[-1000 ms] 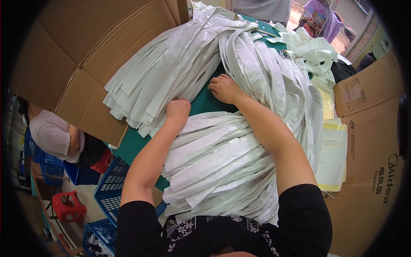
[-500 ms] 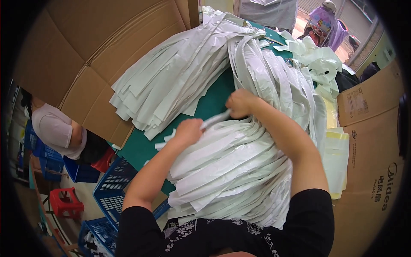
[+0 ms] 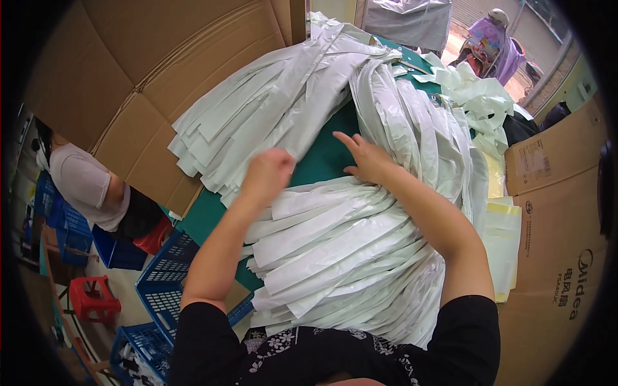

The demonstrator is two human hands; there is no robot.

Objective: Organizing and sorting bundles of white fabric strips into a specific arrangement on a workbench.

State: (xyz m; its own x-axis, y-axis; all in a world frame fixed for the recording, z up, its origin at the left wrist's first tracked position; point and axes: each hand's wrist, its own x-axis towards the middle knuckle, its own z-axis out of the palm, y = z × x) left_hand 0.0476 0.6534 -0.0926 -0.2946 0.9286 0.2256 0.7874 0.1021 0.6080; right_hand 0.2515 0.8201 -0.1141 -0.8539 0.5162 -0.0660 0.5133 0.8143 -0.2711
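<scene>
Long folded white plastic strips lie fanned out in overlapping piles on a green tabletop (image 3: 331, 149). My left hand (image 3: 269, 172) is closed beside the lower edge of the far-left pile of strips (image 3: 257, 106); what its fingers hold, if anything, is hidden. To its right, my right hand (image 3: 372, 161) is open, index finger stretched out and thumb apart, with nothing in it. It hovers at the top of the near pile of strips (image 3: 341, 251), close to the right pile of strips (image 3: 418, 122).
A large cardboard sheet (image 3: 129, 71) stands at the left and a cardboard box (image 3: 553, 212) at the right. Blue crates (image 3: 164, 283) and a red stool (image 3: 94, 299) are at lower left, near a seated person (image 3: 87, 183). Crumpled pale sheets (image 3: 473, 93) lie at the far right.
The strip stretched between my hands is no longer there. My left hand has moved up and left, away from the near pile. My right hand has opened and shifted slightly right.
</scene>
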